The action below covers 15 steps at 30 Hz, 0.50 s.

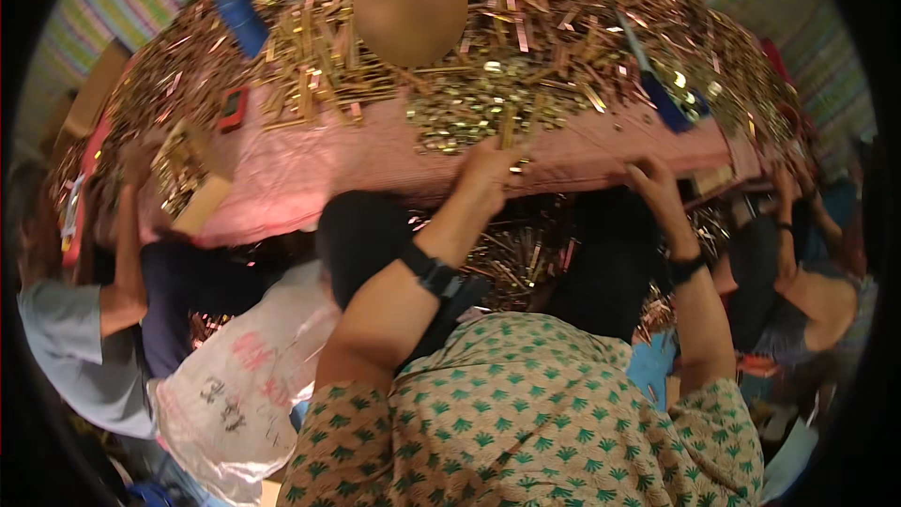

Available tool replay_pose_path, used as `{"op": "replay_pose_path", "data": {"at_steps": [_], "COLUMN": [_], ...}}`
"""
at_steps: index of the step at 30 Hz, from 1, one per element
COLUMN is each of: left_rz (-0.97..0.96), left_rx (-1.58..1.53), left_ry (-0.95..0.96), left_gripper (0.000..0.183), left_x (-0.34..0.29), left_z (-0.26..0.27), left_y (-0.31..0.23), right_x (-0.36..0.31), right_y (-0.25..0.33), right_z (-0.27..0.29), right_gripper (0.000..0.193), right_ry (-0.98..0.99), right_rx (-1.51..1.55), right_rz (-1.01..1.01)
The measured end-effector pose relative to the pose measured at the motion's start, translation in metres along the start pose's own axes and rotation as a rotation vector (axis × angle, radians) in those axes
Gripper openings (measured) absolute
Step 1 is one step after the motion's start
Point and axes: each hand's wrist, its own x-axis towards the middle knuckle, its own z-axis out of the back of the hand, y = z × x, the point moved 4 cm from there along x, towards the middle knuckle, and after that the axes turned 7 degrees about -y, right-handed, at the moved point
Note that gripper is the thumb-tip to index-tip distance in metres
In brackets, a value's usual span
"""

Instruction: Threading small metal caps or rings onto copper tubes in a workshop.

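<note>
Green-patterned shirt (526, 404) nearest the lens, both forearms reaching from it to a worktop (328, 145) covered in pink cloth. Left hand (484, 176) was closed on a few gold strips (508, 129), which stood up from the fingers just in front of a heap of small gold pieces (455, 117). Right hand (655, 186) hung by the front edge, fingers loosely curled; blur, could not tell whether anything was pinched there. Long strips (314, 80) lay crisscrossed behind the heap; a blue tray (671, 111) sat to its right, a tilted cardboard box (192, 183) well off to the left. Risks, as judged: the held strips could slip and scatter if the grip loosened, since they looked thin and smooth; a sleeve or wrist brushing the heap could mix small pieces with long ones; anything dropped at the edge could fall between the knees, among the loose strips (521, 258) below, and be hard to pick out
</note>
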Motion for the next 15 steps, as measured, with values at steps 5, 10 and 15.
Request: {"op": "replay_pose_path", "data": {"at_steps": [5, 10, 15], "left_rz": [0.025, 0.031, 0.049], "left_rx": [-0.030, 0.048, 0.074], "left_ry": [-0.005, -0.037, -0.039], "left_gripper": [0.017, 0.015, 0.017], "left_x": [0.009, 0.004, 0.002], "left_z": [-0.001, -0.009, -0.010], "left_y": [0.009, 0.008, 0.009], "right_x": [0.044, 0.083, 0.113], "right_y": [0.029, 0.011, 0.008], "right_z": [-0.017, -0.042, -0.047], "right_gripper": [0.017, 0.015, 0.013], "right_ry": [0.014, -0.038, -0.319], "right_rx": [0.109, 0.113, -0.208], "right_rz": [0.027, -0.027, 0.241]}}
